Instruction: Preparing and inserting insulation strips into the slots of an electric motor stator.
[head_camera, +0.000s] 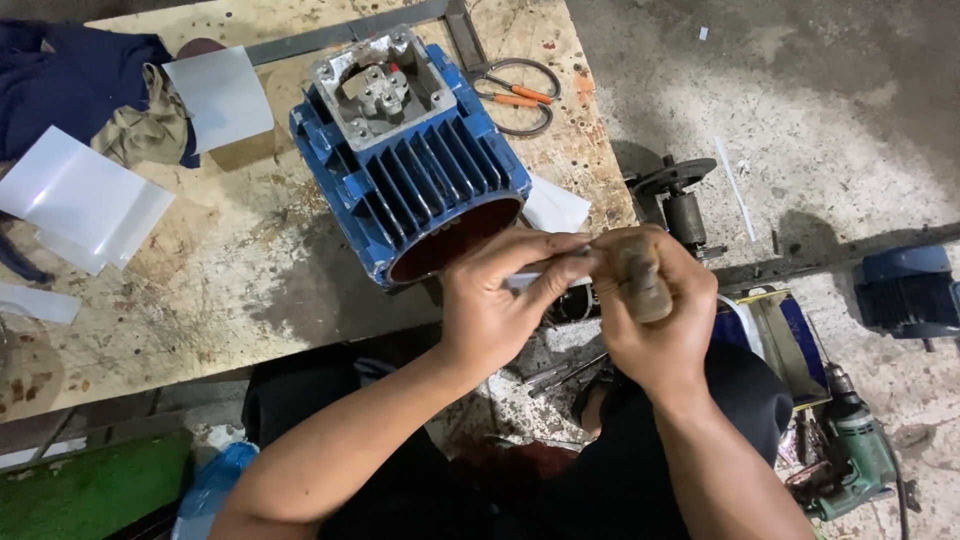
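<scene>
We pinch a thin white strip in our left hand, just in front of the blue motor housing's open end. Our right hand closes around a wooden handle, touching the left. Scissors lie behind the housing.

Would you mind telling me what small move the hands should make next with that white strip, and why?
Probably guide the white strip toward the open end of the blue motor housing: both hands, left hand and right hand, pinch it just in front of that opening.
</scene>
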